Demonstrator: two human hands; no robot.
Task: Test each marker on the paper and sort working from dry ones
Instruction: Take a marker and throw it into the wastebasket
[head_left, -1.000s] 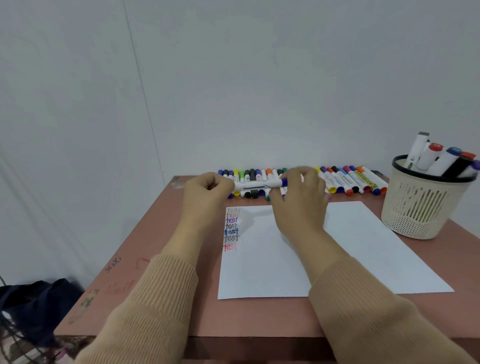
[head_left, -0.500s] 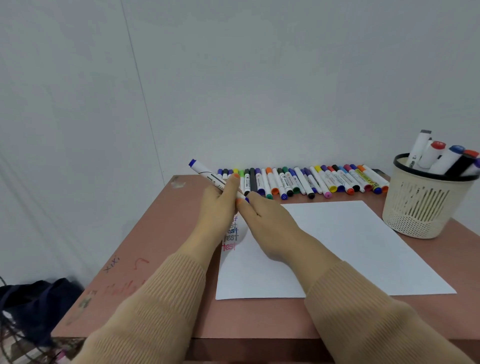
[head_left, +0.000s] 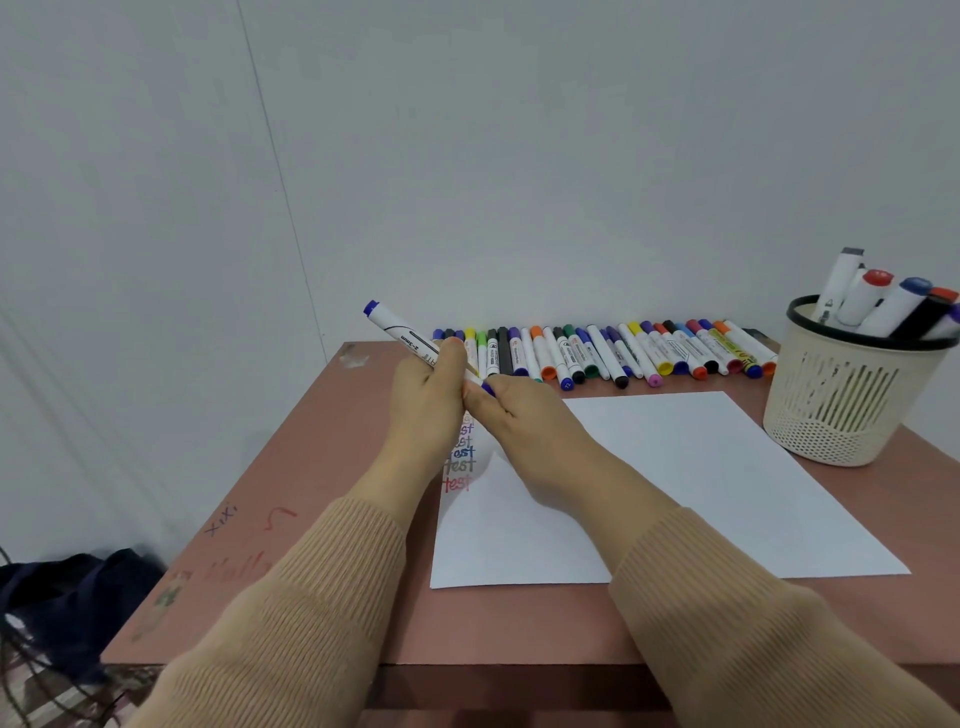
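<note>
A pinkish-brown table (head_left: 322, 467) stands against a pale wall, with faint red scribbles (head_left: 223, 519) on its left part and a dark bag (head_left: 72, 597) on the floor beside it. A long row of capped markers (head_left: 597, 353) lies side by side along the table's far edge, just behind a white sheet of paper (head_left: 701, 493). At the right a cream perforated basket (head_left: 841, 410) stands near the paper's far corner, and several thicker markers (head_left: 878, 301) stick up out of it. Both forearms, in tan knitted sleeves, reach over the near edge and hide part of the paper's left side, where a column of the word "test" (head_left: 460, 457) in several colours shows between the wrists. The left hand (head_left: 423, 410) has its fingers curled round the barrel of a white marker (head_left: 400, 332), which is held above the table's far left part, tilted, its blue upper end pointing up and to the left. The right hand (head_left: 530, 431), touching the left, pinches the marker's lower blue end between thumb and fingertips.
</note>
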